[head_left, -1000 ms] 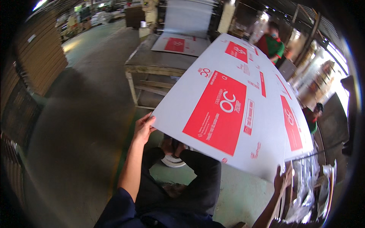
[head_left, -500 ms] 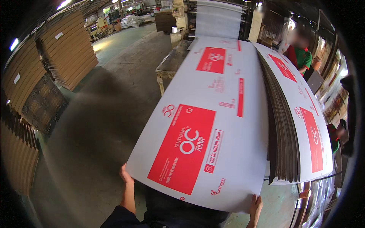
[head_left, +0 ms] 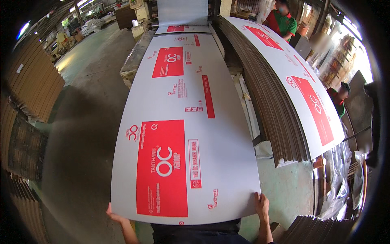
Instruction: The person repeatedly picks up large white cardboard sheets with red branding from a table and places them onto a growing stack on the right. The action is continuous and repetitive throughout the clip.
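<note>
A long white cardboard sheet (head_left: 227, 162) printed with red panels stretches from in front of my body toward the machine at the back. My left hand (head_left: 117, 214) grips its near left corner, fingers partly hidden beneath the edge. At the near right corner, my right hand (head_left: 262, 204) holds the sheet with its fingers bent over the edge. Another printed sheet (head_left: 203, 29) shows just beyond its far end, below the machine (head_left: 183, 14). To the right stands a tall stack of cardboard sheets (head_left: 280, 122), with a similar red-and-white print on top.
Brown cardboard stacks (head_left: 38, 77) rise along the left, beside a grey floor (head_left: 87, 122). A worn metal table (head_left: 136, 61) flanks the sheet's far left. Two people, one at the back (head_left: 286, 25) and one nearer (head_left: 336, 99), are beyond the right stack. More cardboard (head_left: 315, 231) lies at lower right.
The held sheet has swung left and now lies straighter in front of me. Another printed sheet has come into view at the machine. My view has turned right.
</note>
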Tool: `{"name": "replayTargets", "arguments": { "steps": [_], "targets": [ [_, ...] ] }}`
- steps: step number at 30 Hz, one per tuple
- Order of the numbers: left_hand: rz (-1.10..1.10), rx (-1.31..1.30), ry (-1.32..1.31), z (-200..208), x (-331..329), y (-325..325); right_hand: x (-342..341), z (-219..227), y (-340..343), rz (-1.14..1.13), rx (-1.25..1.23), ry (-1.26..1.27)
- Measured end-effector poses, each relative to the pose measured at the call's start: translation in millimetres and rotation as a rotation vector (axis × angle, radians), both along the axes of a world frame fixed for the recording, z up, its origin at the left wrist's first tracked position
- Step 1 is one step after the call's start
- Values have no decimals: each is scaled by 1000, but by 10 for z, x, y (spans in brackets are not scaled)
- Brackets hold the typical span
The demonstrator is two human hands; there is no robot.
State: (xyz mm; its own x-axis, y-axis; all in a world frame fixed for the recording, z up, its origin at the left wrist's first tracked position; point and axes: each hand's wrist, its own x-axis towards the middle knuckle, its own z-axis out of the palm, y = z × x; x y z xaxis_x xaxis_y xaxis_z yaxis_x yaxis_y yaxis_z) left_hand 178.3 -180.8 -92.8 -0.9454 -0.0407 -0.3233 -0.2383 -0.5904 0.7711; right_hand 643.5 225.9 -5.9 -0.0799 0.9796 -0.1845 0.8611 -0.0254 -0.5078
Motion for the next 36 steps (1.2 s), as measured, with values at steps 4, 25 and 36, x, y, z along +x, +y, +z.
{"name": "replayTargets", "arguments": {
  "steps": [4,25,36],
  "targets": [
    [89,-45,73,-218,-754,662,-525,-158,576,27,-4,35],
    [-137,-416,-68,-490,-2847,3358,-2630,-1149,3451,61,118,48],
    [-614,-567,141,162,-1859,2886,-1268,1470,2937,457,790,5]
  ]
}}
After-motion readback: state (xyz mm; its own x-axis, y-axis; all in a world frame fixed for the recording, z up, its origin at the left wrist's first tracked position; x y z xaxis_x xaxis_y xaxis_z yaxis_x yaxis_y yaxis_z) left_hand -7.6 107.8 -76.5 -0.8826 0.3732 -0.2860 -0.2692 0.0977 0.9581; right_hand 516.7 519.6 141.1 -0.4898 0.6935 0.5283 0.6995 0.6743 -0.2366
